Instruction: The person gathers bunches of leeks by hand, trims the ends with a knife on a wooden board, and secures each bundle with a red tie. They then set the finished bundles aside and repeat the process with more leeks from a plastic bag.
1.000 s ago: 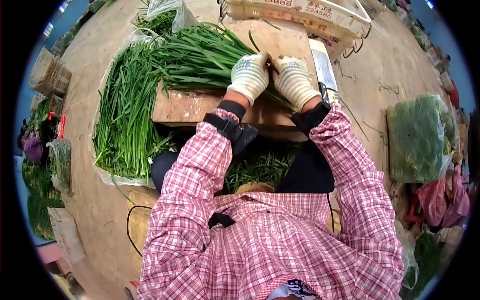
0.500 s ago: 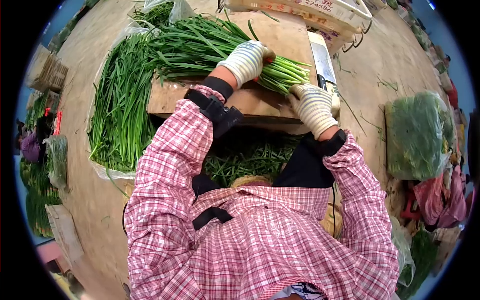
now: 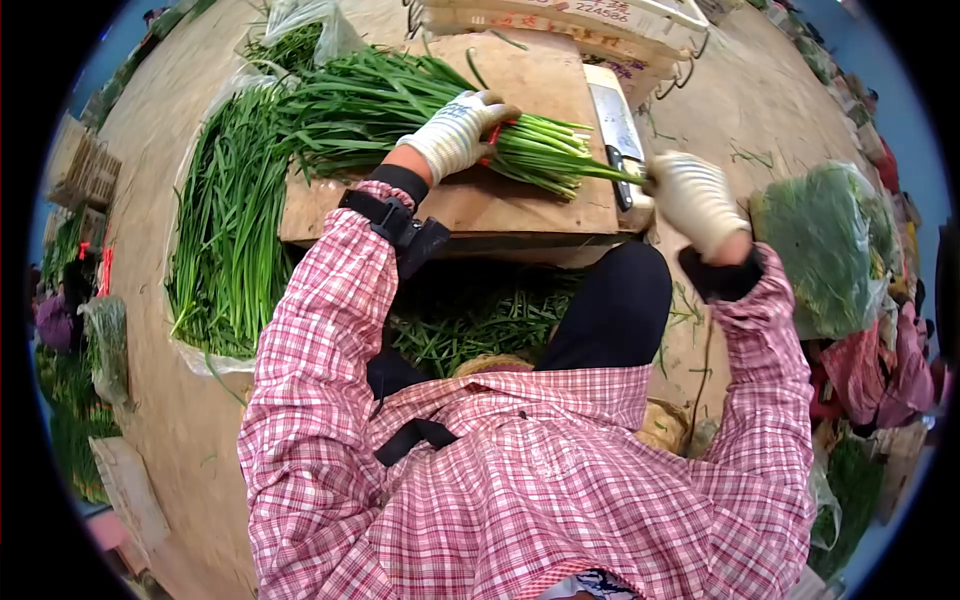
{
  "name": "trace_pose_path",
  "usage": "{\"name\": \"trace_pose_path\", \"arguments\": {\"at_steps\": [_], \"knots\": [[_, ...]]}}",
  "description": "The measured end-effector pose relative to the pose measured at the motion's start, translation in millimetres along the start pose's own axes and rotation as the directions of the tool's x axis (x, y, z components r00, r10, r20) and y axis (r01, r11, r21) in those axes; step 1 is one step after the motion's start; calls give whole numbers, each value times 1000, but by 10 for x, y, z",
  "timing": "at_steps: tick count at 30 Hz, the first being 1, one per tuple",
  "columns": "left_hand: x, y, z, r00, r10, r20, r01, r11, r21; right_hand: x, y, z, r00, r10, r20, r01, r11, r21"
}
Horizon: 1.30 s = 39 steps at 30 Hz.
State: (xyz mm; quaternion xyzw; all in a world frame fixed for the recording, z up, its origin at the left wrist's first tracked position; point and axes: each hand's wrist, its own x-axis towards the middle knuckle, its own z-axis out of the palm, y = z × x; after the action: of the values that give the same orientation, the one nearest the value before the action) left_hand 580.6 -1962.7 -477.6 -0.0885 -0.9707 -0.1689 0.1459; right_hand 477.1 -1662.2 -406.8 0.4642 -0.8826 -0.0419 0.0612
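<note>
While the left hand (image 3: pixel 455 132) stays clamped on the chives (image 3: pixel 540 150), the right hand (image 3: pixel 692 198) has left them, fingers curled.

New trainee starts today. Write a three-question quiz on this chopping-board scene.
1. True or false: the left hand presses the chive bundle onto the wooden board.
2. What lies on the board's right edge, blade away from the person? A ladle, B cleaver, C scissors.
3. The right hand is at the cleaver's ____.

Key: 1 true. 2 B, the cleaver. 3 handle.
</note>
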Motion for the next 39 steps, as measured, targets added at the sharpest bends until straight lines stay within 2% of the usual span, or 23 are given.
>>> {"name": "trace_pose_path", "arguments": {"at_steps": [3,5,7,8,9,10,12,13,14,15,16,17,19,20,21,22,23,24,25,27,29,34,39], "knots": [[-56,-13,-29,996,45,-75,-52,994,-100,-534,854,-262,948,316,23,-314,947,-63],[-54,-61,46,994,40,-101,-47,996,-71,-1047,1506,-350,851,517,-89,-525,844,-114],[19,-127,149,989,71,-131,-77,996,-42,-1640,2023,-442,776,627,-68,-624,779,63],[104,-79,137,992,74,-104,-85,991,-100,-1882,2060,-497,732,681,-35,-645,708,289],[91,-53,77,997,43,-62,-51,989,-139,-2124,2002,-588,713,700,-37,-662,691,290],[127,-134,23,999,22,-35,-32,947,-319,-2185,1830,-712,712,699,-69,-611,665,429],[162,-81,-342,988,-95,-118,38,908,-416,-2031,1383,-773,769,628,-120,-417,635,650],[204,-154,-554,980,-98,-174,36,944,-328,-1965,1150,-780,788,590,-175,-309,625,717],[230,-98,-803,955,-219,-198,173,959,-224,-1853,861,-762,810,559,-178,-210,560,802],[246,-209,-979,956,-127,-264,22,930,-368,-1706,544,-751,819,542,-188,-123,485,866],[251,-195,-1239,943,-69,-326,-17,967,-253,-1550,333,-718,878,400,-263,-98,687,720],[267,-241,-1458,927,-36,-372,-91,943,-319,-1433,206,-530,934,263,-243,-2,682,731],[105,575,-1794,876,-297,-379,171,928,-330,-1123,-188,-245,984,-177,-1,145,803,579],[83,652,-1859,869,-321,-377,211,929,-304,-1011,-315,-92,959,-280,49,185,744,642],[127,518,-1788,871,-312,-379,206,933,-296,-867,-351,155,968,-249,-44,211,699,684],[171,270,-1650,926,-44,-374,8,995,-99,-667,-250,465,983,-140,-116,181,664,726],[187,136,-1594,925,220,-311,-200,975,94,-454,-123,709,990,10,-138,76,795,602],[145,623,-1569,980,-191,-46,196,970,147,-248,-80,678,988,155,13,-140,850,509],[164,440,-1271,1000,1,-16,2,976,217,-68,37,839,961,278,3,-250,859,448],[209,463,-839,987,-22,161,-33,944,329,219,189,1084,947,315,56,-311,866,392],[230,226,-567,990,-105,93,94,989,115,403,208,1287,921,367,129,-387,835,390],[147,317,-127,933,-330,-140,341,938,59,453,60,1069,868,422,262,-496,747,442],[253,174,139,970,-157,-186,206,937,281,518,227,1222,865,411,288,-502,713,489]]}}
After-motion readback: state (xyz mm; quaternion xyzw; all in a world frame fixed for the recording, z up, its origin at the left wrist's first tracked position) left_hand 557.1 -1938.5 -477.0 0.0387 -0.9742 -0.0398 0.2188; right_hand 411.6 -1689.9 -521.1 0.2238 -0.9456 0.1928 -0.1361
